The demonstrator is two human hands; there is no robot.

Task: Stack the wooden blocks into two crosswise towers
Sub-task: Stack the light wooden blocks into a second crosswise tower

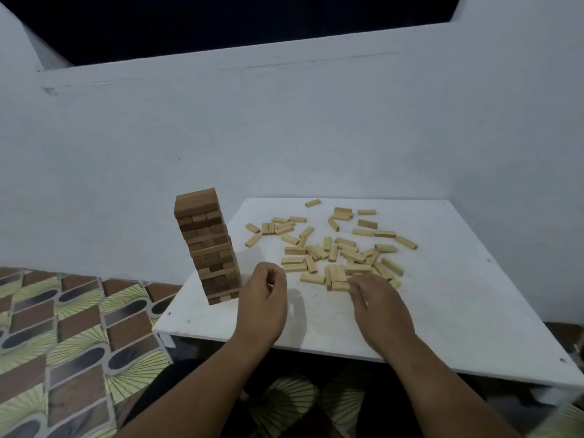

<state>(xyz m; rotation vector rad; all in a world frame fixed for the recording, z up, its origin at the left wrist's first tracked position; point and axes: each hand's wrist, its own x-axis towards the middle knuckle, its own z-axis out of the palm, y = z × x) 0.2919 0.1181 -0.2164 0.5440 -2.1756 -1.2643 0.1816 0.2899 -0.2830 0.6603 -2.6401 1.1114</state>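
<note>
A tall crosswise tower (208, 245) of darker wooden blocks stands at the left edge of the white table (442, 305). Several pale loose blocks (335, 251) lie scattered over the middle of the table. My left hand (265, 298) hovers just right of the tower's base, fingers loosely curled, holding nothing that I can see. My right hand (376, 301) reaches to the near edge of the block pile, its fingers extended toward a small cluster of blocks (336, 278) and touching or almost touching them.
A pale wall rises right behind the table and along its right side. The floor (63, 327) at the left has a brown, green and dark pattern. My legs are under the table's front edge.
</note>
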